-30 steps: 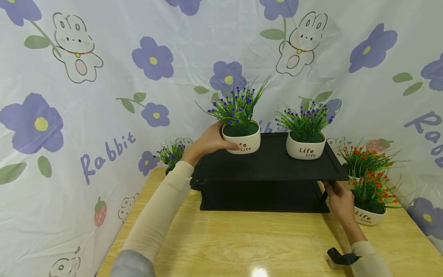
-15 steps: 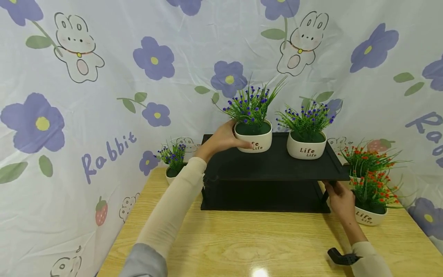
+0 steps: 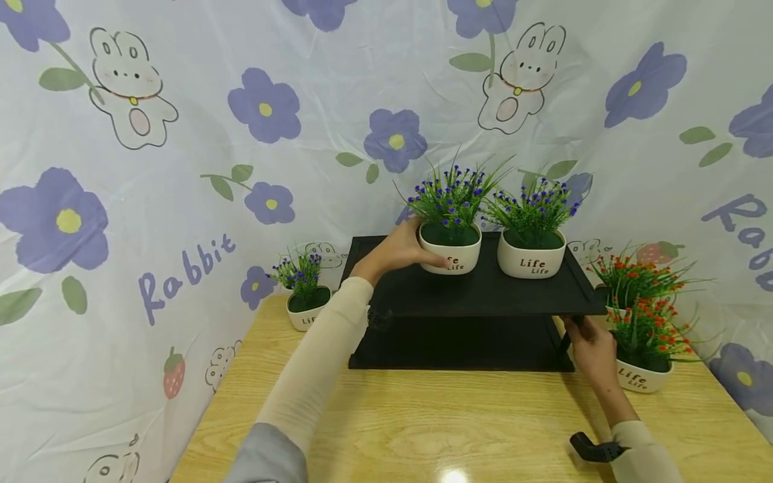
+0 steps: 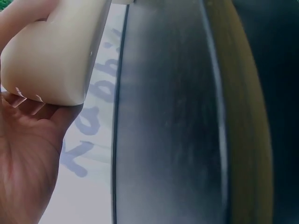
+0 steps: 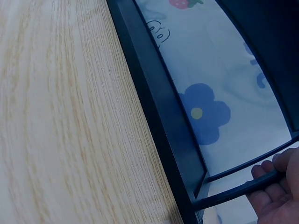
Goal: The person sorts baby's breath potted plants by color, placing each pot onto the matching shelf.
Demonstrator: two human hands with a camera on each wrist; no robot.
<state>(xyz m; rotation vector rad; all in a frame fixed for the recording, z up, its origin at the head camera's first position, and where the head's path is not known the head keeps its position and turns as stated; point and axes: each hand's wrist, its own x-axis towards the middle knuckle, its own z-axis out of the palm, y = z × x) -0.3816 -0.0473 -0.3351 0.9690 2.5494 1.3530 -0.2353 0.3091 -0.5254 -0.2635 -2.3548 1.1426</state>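
In the head view, my left hand [image 3: 400, 251] grips a white oval flowerpot [image 3: 464, 257] of artificial purple flowers from its left side, thumb across the front. A narrow gap shows between this pot's base [image 4: 88, 65] and the black upper shelf [image 4: 168, 116] in the left wrist view. A matching purple-flowered pot [image 3: 531, 260] stands at the right on the two-tier black rack [image 3: 435, 295]. Lower down, my right hand [image 3: 594, 352] holds the rack's right side post [image 5: 238, 192], fingers curled round it in the right wrist view.
Another purple-flowered pot [image 3: 302, 315] stands on the wooden table [image 3: 423, 422] left of the rack. Two orange-red-flowered pots are right of it, the nearer pot [image 3: 643, 377] beside my right hand. A printed cloth [image 3: 338, 80] hangs behind.
My left hand has carried its flowerpot to the right and slightly lower, close to the pot on the rack. My right hand stays on the post.
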